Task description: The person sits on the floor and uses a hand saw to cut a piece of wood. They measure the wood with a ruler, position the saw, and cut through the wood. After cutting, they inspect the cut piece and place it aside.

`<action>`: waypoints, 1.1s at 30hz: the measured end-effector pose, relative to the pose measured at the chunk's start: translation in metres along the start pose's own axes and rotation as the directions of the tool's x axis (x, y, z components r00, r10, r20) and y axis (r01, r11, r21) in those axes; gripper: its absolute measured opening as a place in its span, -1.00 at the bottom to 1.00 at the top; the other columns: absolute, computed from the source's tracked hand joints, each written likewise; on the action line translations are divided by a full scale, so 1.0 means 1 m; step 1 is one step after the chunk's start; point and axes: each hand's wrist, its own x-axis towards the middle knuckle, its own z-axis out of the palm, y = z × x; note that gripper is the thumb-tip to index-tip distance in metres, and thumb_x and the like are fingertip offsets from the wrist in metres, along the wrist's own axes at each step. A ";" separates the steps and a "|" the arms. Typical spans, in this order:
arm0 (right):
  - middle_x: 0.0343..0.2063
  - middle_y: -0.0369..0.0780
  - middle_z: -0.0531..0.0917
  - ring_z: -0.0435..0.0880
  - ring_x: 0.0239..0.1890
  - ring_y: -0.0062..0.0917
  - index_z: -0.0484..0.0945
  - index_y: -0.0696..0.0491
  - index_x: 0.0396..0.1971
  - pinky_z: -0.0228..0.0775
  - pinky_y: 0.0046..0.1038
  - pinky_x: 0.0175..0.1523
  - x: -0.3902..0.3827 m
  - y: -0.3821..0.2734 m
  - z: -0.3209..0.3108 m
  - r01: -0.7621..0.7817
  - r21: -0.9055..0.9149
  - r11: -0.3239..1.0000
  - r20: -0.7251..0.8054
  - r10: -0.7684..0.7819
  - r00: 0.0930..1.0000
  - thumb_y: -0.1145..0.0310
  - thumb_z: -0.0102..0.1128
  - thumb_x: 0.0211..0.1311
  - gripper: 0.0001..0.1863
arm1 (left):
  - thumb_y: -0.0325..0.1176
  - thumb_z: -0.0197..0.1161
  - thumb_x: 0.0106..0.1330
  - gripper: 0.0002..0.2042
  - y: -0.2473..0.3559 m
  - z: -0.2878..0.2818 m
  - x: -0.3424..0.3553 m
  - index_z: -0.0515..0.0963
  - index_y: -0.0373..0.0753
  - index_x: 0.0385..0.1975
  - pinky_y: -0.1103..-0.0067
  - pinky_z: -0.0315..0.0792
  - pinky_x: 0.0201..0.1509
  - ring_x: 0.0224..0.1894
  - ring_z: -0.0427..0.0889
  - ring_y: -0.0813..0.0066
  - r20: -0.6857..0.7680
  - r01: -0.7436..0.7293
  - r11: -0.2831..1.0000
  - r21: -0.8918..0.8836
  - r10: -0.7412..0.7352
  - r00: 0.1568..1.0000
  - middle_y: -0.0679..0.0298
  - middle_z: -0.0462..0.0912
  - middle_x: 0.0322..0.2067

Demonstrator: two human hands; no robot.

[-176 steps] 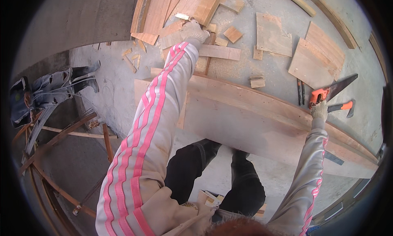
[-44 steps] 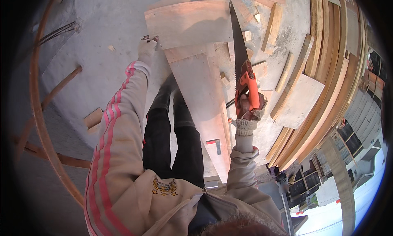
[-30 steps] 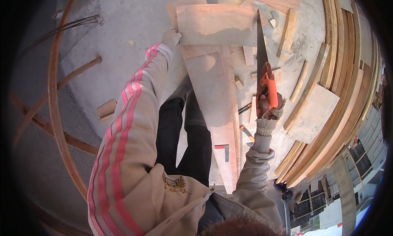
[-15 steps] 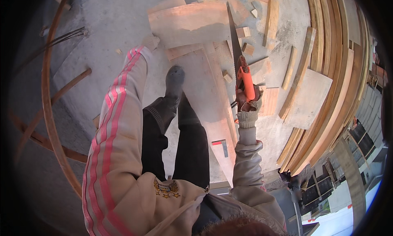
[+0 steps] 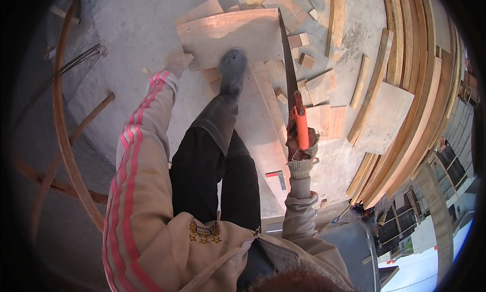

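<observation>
In my right hand (image 5: 302, 142), wearing a knitted glove, is a handsaw (image 5: 300, 121) with an orange handle. Its long blade points away from me and runs along the right edge of a plywood panel (image 5: 202, 39). At the panel's near left corner is my left hand (image 5: 178, 63), pale against the floor, its fingers curled at the edge. My dark rubber boot (image 5: 233, 72) rests over the panel's near middle. Under and nearer than the panel lies a larger plywood sheet (image 5: 248, 127). A small try square (image 5: 276, 177) with a red part lies on that sheet.
Wood offcuts (image 5: 306, 60) lie scattered right of the saw. Long timber boards (image 5: 415, 125) are stacked along the right, with a square plywood piece (image 5: 389, 112) beside them. Curved wooden strips (image 5: 62, 105) and thin metal rods (image 5: 83, 59) are on the left.
My boot has moved forward onto the plywood panel. The panel and my left hand have shifted slightly left. My right hand has drawn the saw a little nearer to me.
</observation>
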 end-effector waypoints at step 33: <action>-0.47 -0.09 0.57 0.58 -0.44 -0.16 0.46 0.11 -0.39 0.37 -0.26 -0.33 0.119 -0.048 0.057 0.148 -0.060 0.987 0.018 -0.147 0.989 0.39 0.26 0.09 -0.82 | -0.05 0.05 0.29 -0.68 0.241 -0.021 0.103 0.61 0.01 -0.08 0.25 0.52 -0.07 -0.17 0.69 0.11 -0.213 -0.520 0.853 -0.049 0.500 0.839 0.16 0.73 -0.26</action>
